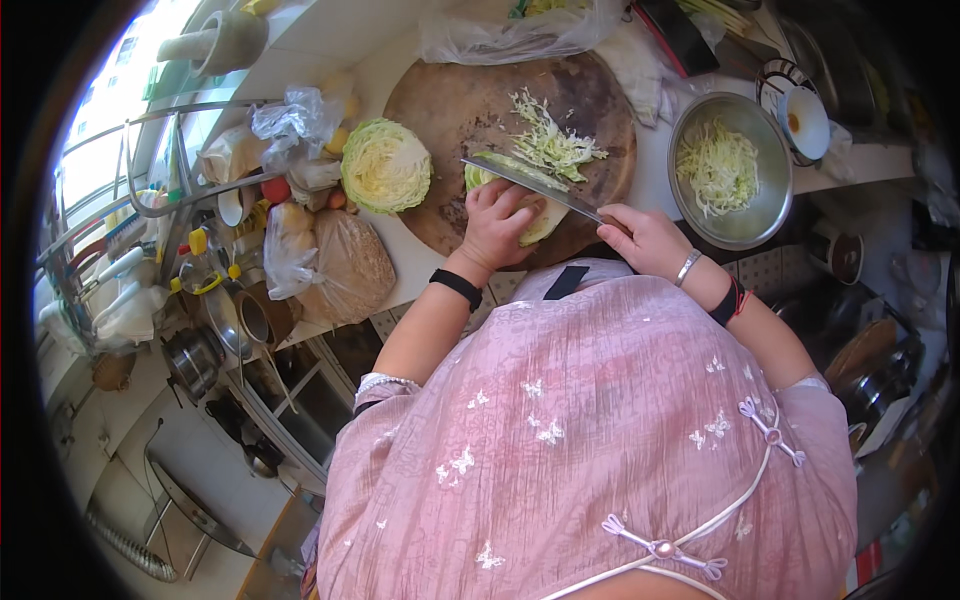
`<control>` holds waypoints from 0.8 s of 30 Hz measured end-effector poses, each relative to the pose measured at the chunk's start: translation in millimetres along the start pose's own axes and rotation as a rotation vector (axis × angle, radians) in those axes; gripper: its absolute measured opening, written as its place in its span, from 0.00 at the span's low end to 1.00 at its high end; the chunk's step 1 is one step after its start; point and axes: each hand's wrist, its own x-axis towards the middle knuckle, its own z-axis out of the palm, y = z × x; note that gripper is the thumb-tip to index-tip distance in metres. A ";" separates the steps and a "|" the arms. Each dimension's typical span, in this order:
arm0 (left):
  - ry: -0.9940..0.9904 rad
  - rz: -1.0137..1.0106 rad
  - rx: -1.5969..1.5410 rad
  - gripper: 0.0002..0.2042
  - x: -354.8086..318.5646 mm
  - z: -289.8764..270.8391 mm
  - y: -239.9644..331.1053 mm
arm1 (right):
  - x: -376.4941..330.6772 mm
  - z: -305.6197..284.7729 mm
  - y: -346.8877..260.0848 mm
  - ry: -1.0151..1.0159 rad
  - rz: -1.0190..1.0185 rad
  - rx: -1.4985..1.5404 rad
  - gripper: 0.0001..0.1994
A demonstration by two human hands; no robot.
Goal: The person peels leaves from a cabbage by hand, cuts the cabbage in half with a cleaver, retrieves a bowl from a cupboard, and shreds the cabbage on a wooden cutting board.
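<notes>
A round wooden chopping board [450,100] lies on the counter before me. My right hand [645,240] is closed around the handle of a kitchen knife [545,188], whose blade points to the left across the board. Under the fingers of my left hand [497,220] sits a piece of cabbage [543,222], pressed against the board beside the blade. Beyond the blade lies a loose heap of shredded cabbage [552,140]. A cut cabbage half [386,166] rests at the board's left edge, its layered cut face showing.
To the right stands a metal bowl [731,225] with shredded cabbage inside. A clear plastic bag [520,40] lies along the board's far edge. Bagged food [345,265] and a metal rack [150,210] crowd the left. A white bowl [804,122] sits at the far right.
</notes>
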 end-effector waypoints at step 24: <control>0.028 -0.062 -0.066 0.33 -11.1 2.1 -4.3 | -1.6 -25.4 -17.3 0.065 -0.064 0.081 0.17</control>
